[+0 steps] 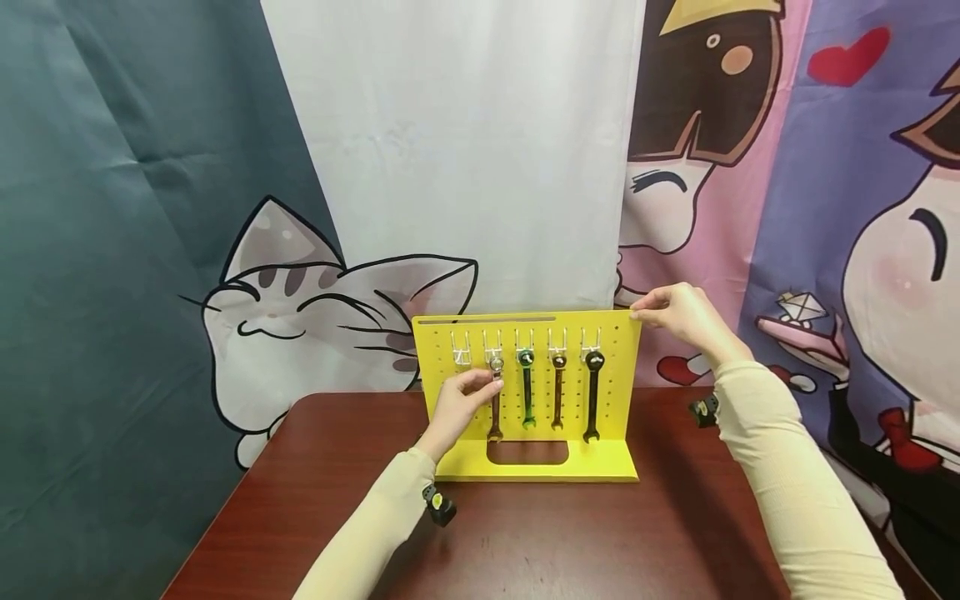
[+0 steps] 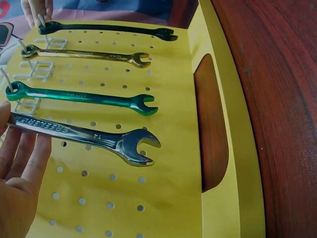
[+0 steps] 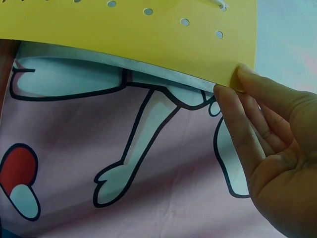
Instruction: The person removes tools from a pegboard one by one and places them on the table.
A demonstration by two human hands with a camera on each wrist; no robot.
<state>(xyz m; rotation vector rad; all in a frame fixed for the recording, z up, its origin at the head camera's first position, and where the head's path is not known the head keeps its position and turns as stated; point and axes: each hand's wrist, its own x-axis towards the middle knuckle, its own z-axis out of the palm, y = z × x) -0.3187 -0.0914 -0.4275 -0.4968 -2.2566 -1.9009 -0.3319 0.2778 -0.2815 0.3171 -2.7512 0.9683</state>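
A yellow pegboard stand [image 1: 618, 392] stands upright on the table, with a row of wrenches hung by their ring ends. My left hand [image 1: 459, 406] pinches a silver combination wrench [image 2: 89, 136] near its upper end; its open jaw points down the board. Beside it hang a green wrench [image 2: 81, 95], a gold-toned wrench [image 2: 91, 53] and, farthest right, a black wrench [image 1: 592, 396]. At the board's top right corner, my right hand [image 3: 282, 129] pinches the edge between thumb and fingers. The silver wrench's ring end is hidden in the left wrist view.
White wire hooks [image 1: 461, 354] sit at the board's upper left, left of the silver wrench. The stand's base has a long cutout [image 1: 527, 452]. Around it lies the dark red-brown table [image 1: 540, 533]. A cartoon-printed curtain [image 1: 480, 167] hangs close behind.
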